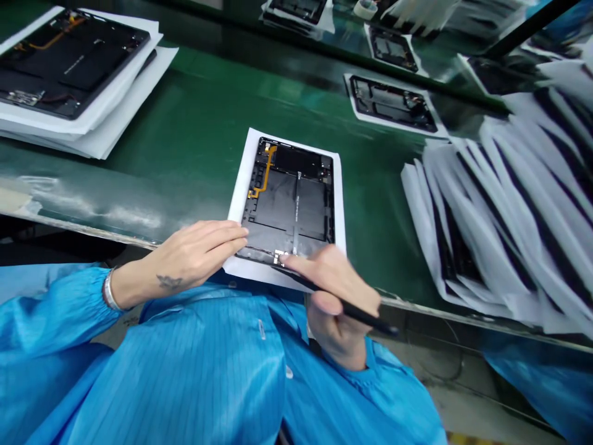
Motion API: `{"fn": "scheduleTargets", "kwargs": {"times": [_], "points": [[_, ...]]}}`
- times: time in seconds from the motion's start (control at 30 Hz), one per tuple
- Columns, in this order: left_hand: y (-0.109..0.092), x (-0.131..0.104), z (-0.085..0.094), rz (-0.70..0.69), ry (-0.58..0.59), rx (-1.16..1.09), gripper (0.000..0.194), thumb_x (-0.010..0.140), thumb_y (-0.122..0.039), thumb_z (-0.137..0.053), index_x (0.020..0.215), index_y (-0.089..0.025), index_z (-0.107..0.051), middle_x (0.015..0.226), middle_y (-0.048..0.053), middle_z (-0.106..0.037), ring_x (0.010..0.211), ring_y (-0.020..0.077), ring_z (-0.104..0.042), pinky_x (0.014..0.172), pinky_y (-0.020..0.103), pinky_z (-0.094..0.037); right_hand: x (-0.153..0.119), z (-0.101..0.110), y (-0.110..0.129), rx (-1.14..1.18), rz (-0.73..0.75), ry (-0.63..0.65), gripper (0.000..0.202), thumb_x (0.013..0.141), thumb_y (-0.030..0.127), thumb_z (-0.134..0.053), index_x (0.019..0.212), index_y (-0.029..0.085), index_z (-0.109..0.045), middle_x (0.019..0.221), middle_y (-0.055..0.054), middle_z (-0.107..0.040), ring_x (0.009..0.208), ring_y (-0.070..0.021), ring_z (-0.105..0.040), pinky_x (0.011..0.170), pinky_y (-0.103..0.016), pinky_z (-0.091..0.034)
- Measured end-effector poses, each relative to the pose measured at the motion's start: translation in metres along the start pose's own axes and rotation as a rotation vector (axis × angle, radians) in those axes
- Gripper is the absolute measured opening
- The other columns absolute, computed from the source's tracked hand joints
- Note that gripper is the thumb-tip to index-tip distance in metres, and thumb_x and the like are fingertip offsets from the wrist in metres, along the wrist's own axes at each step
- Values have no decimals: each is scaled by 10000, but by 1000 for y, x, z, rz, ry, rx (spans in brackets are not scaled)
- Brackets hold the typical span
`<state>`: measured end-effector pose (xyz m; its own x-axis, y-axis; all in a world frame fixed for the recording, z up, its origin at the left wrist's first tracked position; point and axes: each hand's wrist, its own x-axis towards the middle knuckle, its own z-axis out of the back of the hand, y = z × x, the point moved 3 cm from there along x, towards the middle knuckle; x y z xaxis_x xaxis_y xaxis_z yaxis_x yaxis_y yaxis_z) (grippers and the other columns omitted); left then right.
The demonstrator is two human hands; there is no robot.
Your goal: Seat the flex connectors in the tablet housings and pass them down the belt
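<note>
An opened tablet (278,210) lies on a white sheet (241,173) in front of me, its dark inside facing up and an orange flex cable (267,173) along its left side. My left hand (204,247) rests flat with fingers stretched out, their tips on the tablet's lower left edge. In my right hand (340,290) is a slim black stick-like tool (365,316); whether it is tweezers or a pry stick I cannot tell. The right index fingertip touches or hovers beside a small silver part (279,256) at the tablet's bottom edge. Motion blurs this hand slightly.
At the left, tablet parts (78,62) are stacked with white sheets. A leaning row of sheet-wrapped panels (482,228) fills the right side. More opened tablets (393,105) lie on the belt behind. The green bench (194,123) ends at a worn front edge near my body.
</note>
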<state>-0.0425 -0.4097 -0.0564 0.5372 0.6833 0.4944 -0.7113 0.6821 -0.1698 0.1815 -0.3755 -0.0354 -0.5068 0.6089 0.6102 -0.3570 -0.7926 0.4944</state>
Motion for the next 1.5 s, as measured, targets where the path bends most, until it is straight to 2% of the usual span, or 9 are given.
{"fn": "scheduleTargets", "kwargs": {"times": [0.07,0.17,0.47,0.6,0.7,0.8,0.9,1.33,1.5], "points": [[-1,0,-2,-8,-7,18,296,994,-91,-483,1270,-86,-591,1306,158,-668,1234,272,-639,981,405,-582,-7,-10,-2,64,76,-5,365,1034,427,-441,1141,188,-696,757,-55,-652,671,-182,-587,618,-350,-475],[-1,0,-3,5,-11,13,307,995,-85,-473,1279,-91,-589,1314,156,-665,1237,264,-640,984,400,-583,-14,-23,-5,28,148,-16,275,994,277,-560,1230,171,-654,812,-65,-691,766,-199,-644,683,-352,-524],[-2,-2,-4,-12,-10,54,310,996,-87,-480,1274,-122,-613,1316,133,-668,1246,248,-635,1003,390,-576,-34,-25,-11,-186,185,25,561,907,90,-632,1443,206,-513,865,-59,-726,811,-218,-658,751,-395,-535],[-11,6,-2,-74,57,175,306,999,-95,-469,1260,-88,-631,1275,189,-667,1176,282,-659,952,412,-578,-36,-13,-10,-165,173,-29,472,912,111,-615,1368,226,-593,843,-55,-721,791,-227,-643,745,-420,-551],[-19,16,0,-80,123,278,322,1001,-121,-473,1282,-106,-628,1195,192,-683,1092,299,-676,863,404,-587,-19,-8,-9,2,57,-59,354,916,120,-623,1242,246,-673,910,-60,-731,875,-237,-663,781,-427,-568],[-23,23,0,-43,172,313,321,1015,-146,-444,1272,-125,-635,1131,184,-683,997,283,-686,795,387,-580,5,-15,-11,248,-156,17,224,929,109,-608,1063,251,-718,941,-41,-742,886,-210,-686,780,-389,-570],[-24,24,-1,-27,171,315,319,1026,-156,-426,1267,-126,-632,1125,178,-672,988,268,-677,791,371,-566,20,-24,-11,295,-243,98,143,958,175,-593,956,232,-724,882,-27,-734,819,-181,-678,732,-341,-560],[-16,19,0,-102,57,280,241,1006,-141,-452,1075,-112,-681,1087,174,-721,995,302,-718,768,382,-607,26,-28,-6,282,-76,184,150,951,115,-589,986,209,-700,877,-29,-727,793,-166,-646,744,-342,-531],[-3,1,2,-83,-7,121,312,997,-51,-408,1223,-101,-618,1277,125,-688,1184,216,-674,985,325,-587,28,-28,-7,278,-66,228,134,968,143,-576,1008,210,-685,877,-32,-718,818,-173,-651,752,-349,-532]]}}
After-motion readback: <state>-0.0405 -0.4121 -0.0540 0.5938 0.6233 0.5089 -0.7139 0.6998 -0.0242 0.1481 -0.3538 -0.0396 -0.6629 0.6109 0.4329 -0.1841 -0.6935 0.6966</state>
